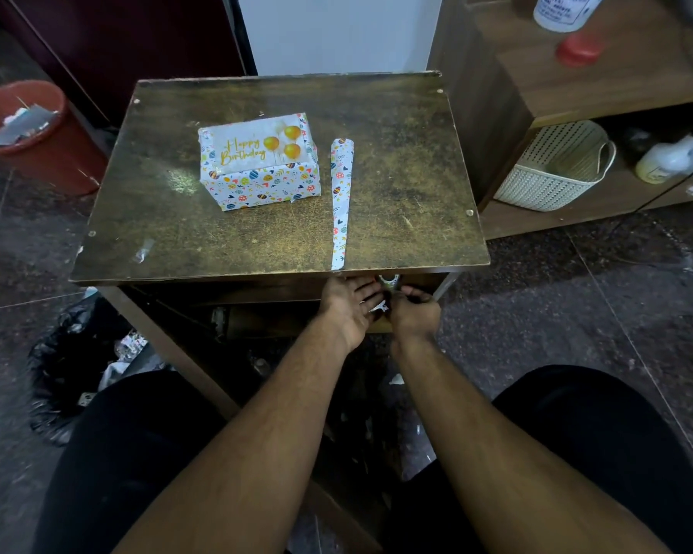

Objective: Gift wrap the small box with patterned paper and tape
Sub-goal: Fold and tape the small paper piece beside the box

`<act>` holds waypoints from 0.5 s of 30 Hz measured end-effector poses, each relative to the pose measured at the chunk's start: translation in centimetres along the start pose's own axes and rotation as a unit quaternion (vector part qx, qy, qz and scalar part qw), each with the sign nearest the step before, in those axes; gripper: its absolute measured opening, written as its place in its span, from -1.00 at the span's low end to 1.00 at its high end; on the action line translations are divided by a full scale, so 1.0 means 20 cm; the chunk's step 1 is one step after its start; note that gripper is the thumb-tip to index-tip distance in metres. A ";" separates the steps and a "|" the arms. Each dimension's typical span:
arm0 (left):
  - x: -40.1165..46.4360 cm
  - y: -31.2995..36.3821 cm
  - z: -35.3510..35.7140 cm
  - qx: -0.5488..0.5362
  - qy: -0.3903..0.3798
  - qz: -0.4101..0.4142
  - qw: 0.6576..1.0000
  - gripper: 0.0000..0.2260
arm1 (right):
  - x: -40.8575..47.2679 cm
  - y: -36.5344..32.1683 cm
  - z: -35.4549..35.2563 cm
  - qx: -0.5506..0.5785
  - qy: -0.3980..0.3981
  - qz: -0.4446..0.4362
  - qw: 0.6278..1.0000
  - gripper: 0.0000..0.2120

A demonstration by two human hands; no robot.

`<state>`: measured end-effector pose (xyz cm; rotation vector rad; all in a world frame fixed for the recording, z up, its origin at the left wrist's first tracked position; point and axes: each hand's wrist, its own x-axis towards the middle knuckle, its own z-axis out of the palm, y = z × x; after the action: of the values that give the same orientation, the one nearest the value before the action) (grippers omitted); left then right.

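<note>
A small box [259, 163] wrapped in white patterned paper, with a "Happy Birthday" card on top, stands on the left half of the wooden table [397, 161]. To its right lies a long narrow strip of the same patterned paper [341, 201], reaching the table's front edge. Both hands are below that front edge. My left hand [347, 307] is spread with straight fingers. My right hand [415, 311] curls its fingers round a small item beside a tape roll [389, 281]; a scrap of patterned paper [379, 308] shows between the hands. What the right hand holds is hard to make out.
A red bin [29, 133] with scraps stands at the left, a black bag [69, 361] with paper waste on the floor. A shelf unit at the right holds a cream basket [553, 169] and bottles [665, 159]. A small bit of clear tape [144, 249] lies on the table's front left.
</note>
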<state>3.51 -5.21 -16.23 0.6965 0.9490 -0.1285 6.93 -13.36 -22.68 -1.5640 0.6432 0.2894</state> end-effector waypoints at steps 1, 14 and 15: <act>0.00 0.00 0.00 -0.003 0.003 0.003 1.000 -0.46 | 0.00 0.01 -0.01 -0.008 -0.003 0.002 1.000 -0.85; -0.33 -0.02 -0.04 0.002 0.012 0.035 0.999 -0.55 | -0.25 -0.09 -0.18 -0.097 -0.102 -0.044 0.989 -0.94; -0.38 -0.03 -0.04 0.008 0.011 0.039 0.999 -0.56 | -0.28 -0.11 -0.19 -0.099 -0.110 -0.052 0.988 -0.94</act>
<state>-1.74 -6.70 -10.87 0.7501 0.9412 -0.0594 2.88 -15.87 -17.25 -1.7202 0.3664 0.4514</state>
